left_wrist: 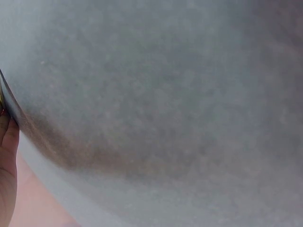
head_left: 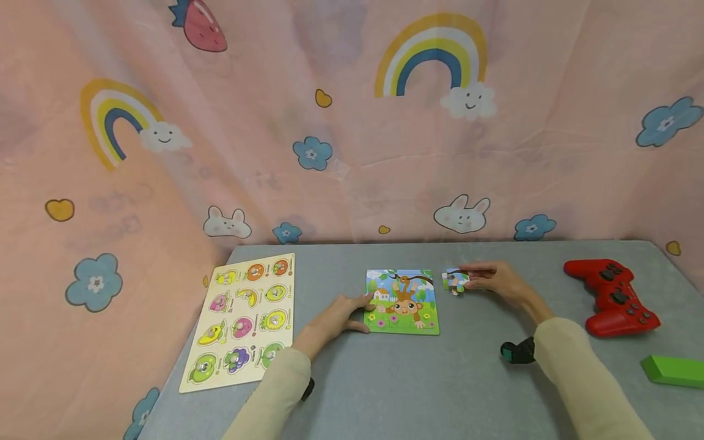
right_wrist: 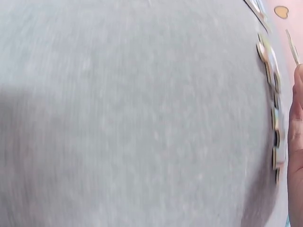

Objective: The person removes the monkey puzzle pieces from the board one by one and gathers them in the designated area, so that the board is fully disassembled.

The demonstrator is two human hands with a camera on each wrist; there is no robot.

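A square jigsaw puzzle [head_left: 404, 305] with a monkey picture lies on the grey table. My left hand [head_left: 342, 315] is at its left edge, fingertips touching the border and thumb near the lower left corner. To the right of the puzzle, my right hand [head_left: 502, 282] pinches a thin puzzle piece [right_wrist: 292, 47] between thumb and fingers, seen edge-on in the right wrist view. Below that hand, several loose puzzle pieces [right_wrist: 267, 61] lie on the table, forming a small cluster in the head view. Only the fingers [left_wrist: 10, 135] of the left hand and the puzzle's edge show in the left wrist view.
A wooden fruit peg board [head_left: 247, 318] lies at the left. Over on the right are a red game controller [head_left: 613, 299] and a green block [head_left: 673, 371]. A pink patterned curtain [head_left: 352, 183] hangs behind the table [head_left: 418, 391].
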